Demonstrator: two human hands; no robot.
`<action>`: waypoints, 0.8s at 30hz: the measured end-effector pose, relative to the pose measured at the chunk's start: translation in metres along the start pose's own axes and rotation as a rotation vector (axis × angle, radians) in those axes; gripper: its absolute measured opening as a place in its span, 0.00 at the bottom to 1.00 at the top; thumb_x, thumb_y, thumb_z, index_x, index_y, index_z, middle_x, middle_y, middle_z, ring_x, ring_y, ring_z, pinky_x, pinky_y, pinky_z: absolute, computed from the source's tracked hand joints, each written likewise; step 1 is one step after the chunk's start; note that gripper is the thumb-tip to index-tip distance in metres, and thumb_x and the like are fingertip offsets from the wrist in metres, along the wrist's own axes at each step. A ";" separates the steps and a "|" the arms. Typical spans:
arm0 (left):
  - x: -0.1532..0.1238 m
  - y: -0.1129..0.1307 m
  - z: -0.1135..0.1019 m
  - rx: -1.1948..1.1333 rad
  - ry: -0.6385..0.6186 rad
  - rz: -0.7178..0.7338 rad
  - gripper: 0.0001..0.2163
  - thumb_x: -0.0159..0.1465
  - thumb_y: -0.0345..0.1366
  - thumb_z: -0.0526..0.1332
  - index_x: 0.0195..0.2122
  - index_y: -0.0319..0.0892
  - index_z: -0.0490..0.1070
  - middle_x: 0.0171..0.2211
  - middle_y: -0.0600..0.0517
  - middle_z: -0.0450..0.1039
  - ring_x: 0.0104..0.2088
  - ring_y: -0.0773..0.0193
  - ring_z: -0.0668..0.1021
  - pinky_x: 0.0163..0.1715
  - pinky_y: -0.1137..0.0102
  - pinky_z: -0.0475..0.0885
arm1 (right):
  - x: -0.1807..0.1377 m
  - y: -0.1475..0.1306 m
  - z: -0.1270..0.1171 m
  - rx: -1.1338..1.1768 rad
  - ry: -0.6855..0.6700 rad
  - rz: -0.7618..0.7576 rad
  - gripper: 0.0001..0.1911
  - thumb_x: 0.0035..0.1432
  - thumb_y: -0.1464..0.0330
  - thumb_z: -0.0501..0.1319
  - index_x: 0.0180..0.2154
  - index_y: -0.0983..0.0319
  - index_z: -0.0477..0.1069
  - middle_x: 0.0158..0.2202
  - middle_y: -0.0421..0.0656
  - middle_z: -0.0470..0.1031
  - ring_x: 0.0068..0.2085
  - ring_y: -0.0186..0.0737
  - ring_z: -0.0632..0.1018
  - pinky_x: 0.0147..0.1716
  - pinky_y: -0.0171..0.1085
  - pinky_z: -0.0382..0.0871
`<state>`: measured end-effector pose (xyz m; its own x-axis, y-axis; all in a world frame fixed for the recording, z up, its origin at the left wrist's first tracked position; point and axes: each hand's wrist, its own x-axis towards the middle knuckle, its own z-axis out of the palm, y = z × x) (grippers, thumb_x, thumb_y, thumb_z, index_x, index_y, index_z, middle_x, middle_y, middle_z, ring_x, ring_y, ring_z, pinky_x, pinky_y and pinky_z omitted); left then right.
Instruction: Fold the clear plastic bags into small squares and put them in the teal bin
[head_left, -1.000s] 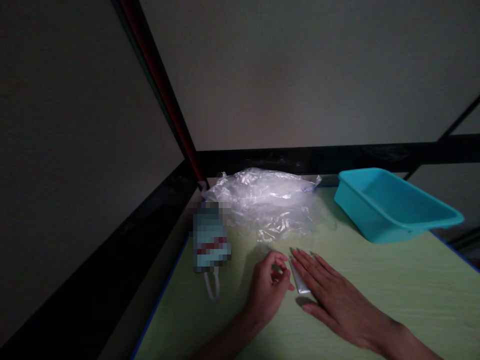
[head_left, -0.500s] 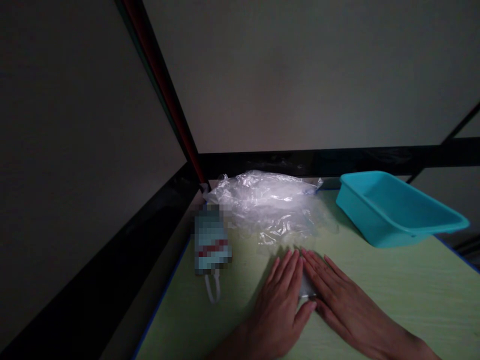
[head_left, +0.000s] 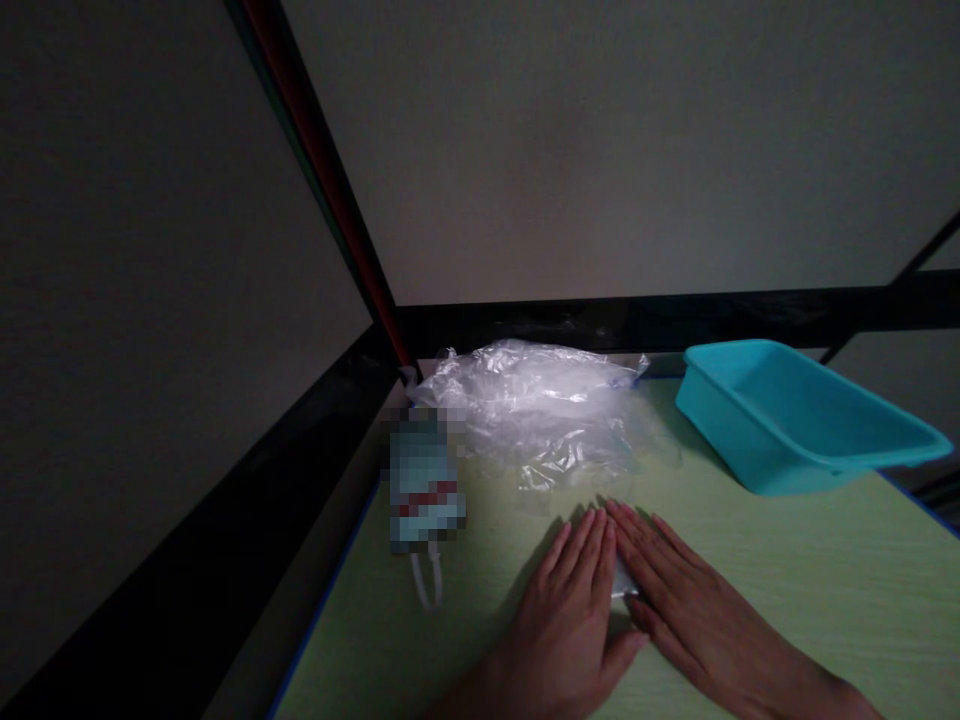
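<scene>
My left hand point(head_left: 570, 610) lies flat on the pale green tabletop, fingers stretched out and pointing away from me. Flat beside it, my right hand point(head_left: 679, 590) slants inward so that the fingertips of both hands nearly meet. Between and partly under them shows a small piece of clear plastic point(head_left: 622, 580), perhaps a small bag; most of it is covered by the hands. Just beyond the fingertips is a crumpled heap of clear plastic bags point(head_left: 532, 400).
On the right of the table point(head_left: 817, 570) stands a turquoise plastic basin point(head_left: 772, 440). To the left lies a blurred-out light blue item point(head_left: 424, 480) with a red stripe and a white loop point(head_left: 427, 580). Wall panels point(head_left: 600, 180) close off the back and left.
My left hand has slid slightly to the right, over more of the plastic piece. The right hand has hardly moved, and the view has shifted a touch.
</scene>
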<state>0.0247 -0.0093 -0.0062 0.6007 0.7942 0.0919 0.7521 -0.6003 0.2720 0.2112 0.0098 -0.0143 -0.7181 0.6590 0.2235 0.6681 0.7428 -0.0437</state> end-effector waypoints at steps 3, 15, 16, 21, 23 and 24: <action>-0.001 0.000 0.001 0.012 -0.004 0.010 0.32 0.65 0.50 0.43 0.62 0.34 0.35 0.64 0.46 0.31 0.62 0.59 0.39 0.61 0.63 0.37 | 0.000 0.000 0.002 -0.014 0.004 0.000 0.33 0.60 0.69 0.50 0.62 0.67 0.37 0.64 0.49 0.40 0.62 0.44 0.47 0.59 0.45 0.48; -0.001 -0.001 0.000 0.017 -0.019 -0.001 0.30 0.65 0.46 0.45 0.62 0.34 0.35 0.64 0.46 0.30 0.62 0.58 0.39 0.61 0.64 0.38 | -0.002 0.000 0.004 -0.028 -0.014 -0.002 0.32 0.61 0.67 0.48 0.62 0.67 0.36 0.64 0.49 0.41 0.62 0.44 0.48 0.58 0.45 0.50; -0.002 -0.001 0.001 0.019 -0.019 -0.001 0.30 0.65 0.45 0.45 0.62 0.34 0.35 0.64 0.47 0.30 0.62 0.58 0.39 0.61 0.64 0.38 | -0.002 0.000 0.005 -0.033 -0.019 0.000 0.32 0.61 0.67 0.48 0.62 0.67 0.36 0.64 0.49 0.41 0.62 0.44 0.47 0.58 0.45 0.50; -0.002 -0.001 0.001 0.025 -0.017 0.006 0.29 0.65 0.44 0.45 0.62 0.34 0.36 0.64 0.47 0.30 0.62 0.58 0.39 0.61 0.64 0.40 | -0.003 0.001 0.005 -0.071 -0.014 -0.028 0.33 0.61 0.66 0.49 0.62 0.68 0.36 0.64 0.52 0.41 0.62 0.46 0.47 0.57 0.47 0.53; -0.002 -0.001 0.000 0.025 -0.018 0.007 0.29 0.65 0.44 0.45 0.62 0.34 0.36 0.64 0.47 0.31 0.62 0.58 0.39 0.61 0.64 0.41 | -0.003 0.001 0.005 -0.081 -0.007 -0.042 0.33 0.61 0.66 0.49 0.62 0.69 0.36 0.64 0.52 0.41 0.62 0.47 0.48 0.57 0.47 0.53; -0.002 -0.001 0.000 0.026 -0.018 0.005 0.29 0.65 0.44 0.45 0.62 0.34 0.36 0.64 0.47 0.31 0.62 0.57 0.39 0.61 0.63 0.41 | -0.003 0.001 0.005 -0.084 -0.003 -0.041 0.34 0.61 0.66 0.49 0.62 0.69 0.36 0.63 0.53 0.42 0.62 0.47 0.48 0.57 0.47 0.54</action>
<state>0.0228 -0.0103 -0.0070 0.6092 0.7894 0.0763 0.7555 -0.6069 0.2468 0.2130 0.0094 -0.0197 -0.7460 0.6285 0.2202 0.6518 0.7569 0.0475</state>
